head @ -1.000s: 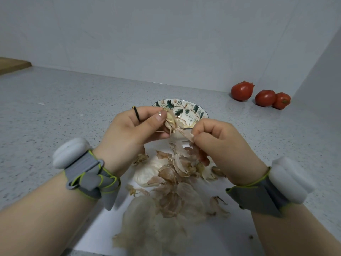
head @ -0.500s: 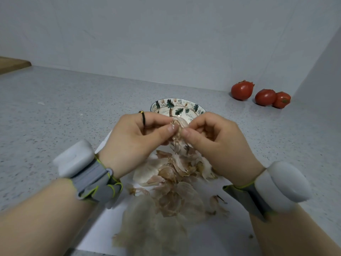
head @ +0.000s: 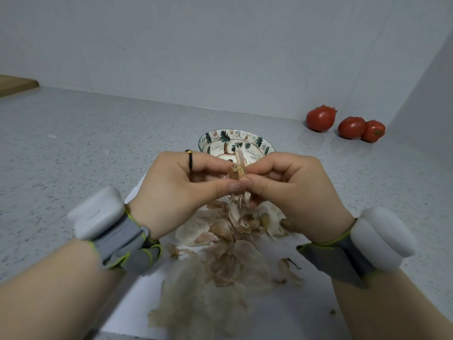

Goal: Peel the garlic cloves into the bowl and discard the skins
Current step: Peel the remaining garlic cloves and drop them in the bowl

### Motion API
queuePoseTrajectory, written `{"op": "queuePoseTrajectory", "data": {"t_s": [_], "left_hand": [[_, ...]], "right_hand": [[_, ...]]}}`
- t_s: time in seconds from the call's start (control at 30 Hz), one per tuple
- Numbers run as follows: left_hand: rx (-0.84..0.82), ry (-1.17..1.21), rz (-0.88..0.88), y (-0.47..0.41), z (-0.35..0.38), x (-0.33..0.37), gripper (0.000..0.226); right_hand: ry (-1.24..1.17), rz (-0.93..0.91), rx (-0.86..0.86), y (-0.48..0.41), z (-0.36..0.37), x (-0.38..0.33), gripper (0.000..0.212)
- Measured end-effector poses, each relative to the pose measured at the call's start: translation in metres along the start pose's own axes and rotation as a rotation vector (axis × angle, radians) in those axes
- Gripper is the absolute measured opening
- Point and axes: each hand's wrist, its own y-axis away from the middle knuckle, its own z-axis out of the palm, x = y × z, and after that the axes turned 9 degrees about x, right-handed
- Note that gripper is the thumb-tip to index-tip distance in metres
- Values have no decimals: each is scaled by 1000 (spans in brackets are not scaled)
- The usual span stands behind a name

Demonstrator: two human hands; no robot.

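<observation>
My left hand [head: 186,190] and my right hand [head: 291,187] meet in front of me, both pinching one garlic clove [head: 237,171] with papery skin sticking up from it. A ceramic bowl [head: 235,141] painted with green leaves sits just behind my fingertips; its inside is mostly hidden by my hands. Below my hands a heap of garlic skins [head: 220,261] and what look like unpeeled cloves lies on a white sheet [head: 294,312].
Three red tomatoes [head: 348,123] rest in the far right corner against the wall. A wooden board edge [head: 14,83] shows at the far left. The grey speckled countertop [head: 85,143] spreads out to both sides.
My hands have come together from a slightly apart position; the right hand rose to meet the left at the clove. Both hands sit a little lower and nearer the bowl's front.
</observation>
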Motion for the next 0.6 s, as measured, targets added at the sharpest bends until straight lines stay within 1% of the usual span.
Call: {"op": "queuePoseTrajectory", "data": {"t_s": [0.1,0.2,0.37,0.43,0.5,0.53,0.6], "left_hand": [[-5,20,12,-1,-1,3,15],[-20,56,24,0,-1,7,13],[-4,51,42,0,-1,9,15],[-9,32,42,0,-1,9,11],[-21,-70,62,1,0,7,12],[-31,-125,61,2,1,6,13],[-34,-176,32,1,1,2,7]], "right_hand": [[-26,9,-4,0,-1,-2,4],[-33,19,13,0,-2,-2,9],[-87,34,17,-1,-2,0,10],[-67,33,17,-1,-1,1,4],[3,26,67,-1,1,6,13],[79,-7,103,-1,3,9,17],[272,-102,151,-1,6,15,20]]}}
